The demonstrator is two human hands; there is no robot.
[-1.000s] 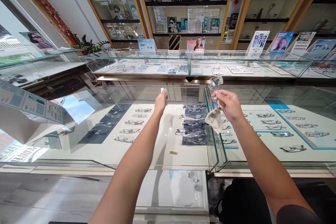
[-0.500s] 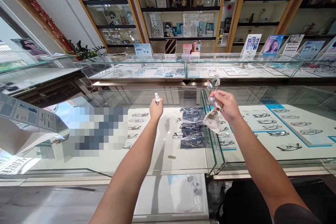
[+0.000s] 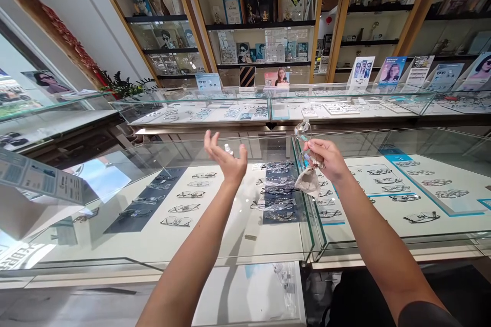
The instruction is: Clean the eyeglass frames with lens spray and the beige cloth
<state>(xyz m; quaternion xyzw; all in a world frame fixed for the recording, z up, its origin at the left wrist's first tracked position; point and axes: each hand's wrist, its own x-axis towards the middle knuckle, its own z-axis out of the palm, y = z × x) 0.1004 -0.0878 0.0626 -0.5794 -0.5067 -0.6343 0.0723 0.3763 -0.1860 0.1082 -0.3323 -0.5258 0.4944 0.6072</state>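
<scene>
1. Head view, left hand: the person's left hand (image 3: 230, 166) is raised over a glass display case (image 3: 268, 258), palm open, fingers spread and thumb apart. Its grip is released. The cap of a small white bottle (image 3: 227, 149) shows upright between fingers and thumb; the hand hides the rest, so whether they touch cannot be told.
2. Head view, right hand: the right hand (image 3: 330, 161) pinches a pair of thin-rimmed glasses (image 3: 303, 131) between thumb and fingers. The glasses are held up on end, one round lens above the fingertips. A pale cloth (image 3: 308, 182) hangs below, bunched against the same hand. Both are near the seam where the case meets a second case (image 3: 368, 236) on the right.
3. Head view, inside the cases: spectacle frames (image 3: 191, 194) lie in columns on white, with more on two dark strips (image 3: 270, 218). A small brownish bar (image 3: 250, 237) lies near the front.
4. Head view, surroundings: a folded printed card (image 3: 42, 173) stands at the left. Behind, a far counter (image 3: 199, 129) carries upright picture cards (image 3: 361, 72), a green plant (image 3: 125, 84) stands near its left end, and wood-framed shelves (image 3: 261, 26) hold pictures and trophies.
</scene>
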